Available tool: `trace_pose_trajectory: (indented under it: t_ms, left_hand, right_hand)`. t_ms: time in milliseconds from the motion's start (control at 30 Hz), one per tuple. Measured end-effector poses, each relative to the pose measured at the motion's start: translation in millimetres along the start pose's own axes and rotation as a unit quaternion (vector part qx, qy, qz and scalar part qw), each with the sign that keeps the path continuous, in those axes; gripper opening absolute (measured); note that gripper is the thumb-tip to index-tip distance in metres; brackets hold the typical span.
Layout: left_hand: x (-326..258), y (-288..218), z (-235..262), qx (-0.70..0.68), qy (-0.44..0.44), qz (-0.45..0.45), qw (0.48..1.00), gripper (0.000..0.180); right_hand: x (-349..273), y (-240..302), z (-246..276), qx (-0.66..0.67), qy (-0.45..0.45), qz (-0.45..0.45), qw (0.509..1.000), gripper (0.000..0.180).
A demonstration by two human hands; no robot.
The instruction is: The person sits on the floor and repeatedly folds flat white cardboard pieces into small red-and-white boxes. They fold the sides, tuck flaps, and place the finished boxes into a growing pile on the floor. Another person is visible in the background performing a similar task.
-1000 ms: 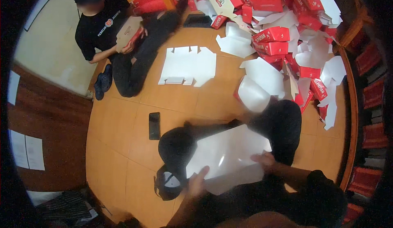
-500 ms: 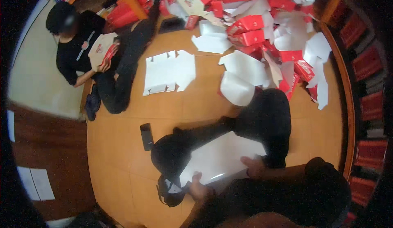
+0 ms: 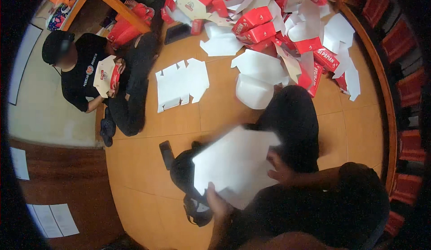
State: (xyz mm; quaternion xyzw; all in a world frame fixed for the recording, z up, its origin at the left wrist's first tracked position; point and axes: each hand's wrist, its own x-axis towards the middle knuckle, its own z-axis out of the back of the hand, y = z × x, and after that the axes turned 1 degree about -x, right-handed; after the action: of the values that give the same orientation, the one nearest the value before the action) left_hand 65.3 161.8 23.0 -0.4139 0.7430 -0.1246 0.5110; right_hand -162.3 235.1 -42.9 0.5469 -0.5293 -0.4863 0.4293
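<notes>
A white cardboard box blank (image 3: 235,164) lies tilted over my lap, its plain side up and its far edge blurred. My left hand (image 3: 217,201) grips its near left edge, thumb on top and the other fingers hidden underneath. At the right edge, my right hand (image 3: 279,167) has its fingers bent against the card; their far side is partly hidden. Beyond my knees, another white blank (image 3: 182,84) lies flat on the floor, with a partly folded white one (image 3: 260,77) to its right.
A heap of red and white cartons (image 3: 256,27) covers the far right floor. At the far left a seated person (image 3: 83,70) holds a red and cream carton (image 3: 106,75). A phone (image 3: 166,154) and a black cap (image 3: 197,210) lie by my left leg. A wooden frame (image 3: 381,84) edges the right side.
The box blank in my hands has tipped up and shows more of its white face. My right hand has risen slightly along its edge. The view has shifted a little.
</notes>
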Motion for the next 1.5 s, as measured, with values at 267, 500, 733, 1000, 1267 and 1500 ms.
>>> trace_pose_trajectory:
  t_ms: [267,500,733,1000,1267,1500]
  left_hand:
    - [60,-44,-76,0.148,0.195,-0.233,0.941,0.076]
    - [84,-95,-137,0.257,0.303,-0.227,0.889,0.06]
    - [117,-108,-145,0.62,0.554,-0.186,0.523,0.054]
    - [189,-25,-121,0.749,0.531,-0.085,0.386,0.047]
    - [235,28,-99,0.717,0.505,-0.144,0.458,0.024]
    - [236,59,-98,0.751,0.457,-0.181,0.44,0.023]
  right_hand:
    - [96,83,71,0.142,-0.252,-0.056,0.956,0.04]
    - [154,181,210,0.208,-0.418,0.029,0.884,0.043]
    - [156,121,255,-0.14,-0.517,0.095,0.839,0.051]
    - [255,58,45,-0.368,0.018,0.198,0.909,0.029]
    - [478,-80,-34,-0.538,0.254,0.227,0.771,0.046]
    - [572,-111,-68,-0.628,0.341,0.181,0.675,0.054]
